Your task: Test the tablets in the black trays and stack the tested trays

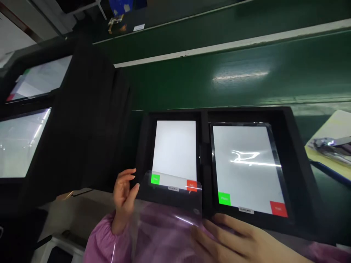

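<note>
Film (pixel 168 215) lies between left fingers (pixel 126 177) and right fingers (pixel 226 235).

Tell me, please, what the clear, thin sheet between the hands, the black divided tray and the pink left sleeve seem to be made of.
Clear, thin sheet: probably glossy plastic; part of a white rectangular screen shows through, with glare streaks.
Black divided tray: perhaps matte foam; thick walls, little shine.
Pink left sleeve: likely soft, matte fabric, gathered at the wrist.

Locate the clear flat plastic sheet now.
In the head view, the sheet is at bottom centre between left hand and right hand, overlapping the lower end of the brightest white-screened black tablet.
</note>
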Tool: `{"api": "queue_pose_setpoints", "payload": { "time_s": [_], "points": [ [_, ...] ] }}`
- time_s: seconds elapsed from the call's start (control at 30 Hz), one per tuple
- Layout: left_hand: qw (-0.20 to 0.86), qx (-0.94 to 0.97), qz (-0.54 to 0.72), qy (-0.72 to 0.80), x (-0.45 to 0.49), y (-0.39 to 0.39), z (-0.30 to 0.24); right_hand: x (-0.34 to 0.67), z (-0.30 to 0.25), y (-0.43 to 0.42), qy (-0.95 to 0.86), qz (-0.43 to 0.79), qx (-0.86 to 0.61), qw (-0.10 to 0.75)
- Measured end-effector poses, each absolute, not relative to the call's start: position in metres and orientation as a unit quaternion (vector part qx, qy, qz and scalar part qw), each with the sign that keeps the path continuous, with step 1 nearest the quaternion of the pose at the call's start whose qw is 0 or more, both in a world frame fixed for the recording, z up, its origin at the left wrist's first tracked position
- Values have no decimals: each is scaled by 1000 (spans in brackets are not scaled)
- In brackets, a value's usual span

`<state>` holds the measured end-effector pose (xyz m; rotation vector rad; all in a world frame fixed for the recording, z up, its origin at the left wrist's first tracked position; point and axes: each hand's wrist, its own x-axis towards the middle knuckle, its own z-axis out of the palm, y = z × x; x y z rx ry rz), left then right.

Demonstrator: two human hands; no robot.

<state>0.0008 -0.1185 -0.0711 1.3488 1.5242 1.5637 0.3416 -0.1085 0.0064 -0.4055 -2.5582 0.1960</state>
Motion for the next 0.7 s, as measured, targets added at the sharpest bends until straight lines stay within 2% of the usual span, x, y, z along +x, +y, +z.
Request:
{"api": "queue_pose_setpoints", "payload": {
  "time_s": [0.07, 0.37, 0.7],
  "points": [
    [263, 537, 571, 562, 0, -128, -66, 339, 3, -115, -937, 71, -159, 302],
    [200, 613, 514, 566, -15, -155, -62, 332, 9, -117, -932, 118, -160, 304],
    [178, 665, 452, 567, -19, -162, -56, 334, 15, -97, -947, 55, -143, 281]
  ]
}}
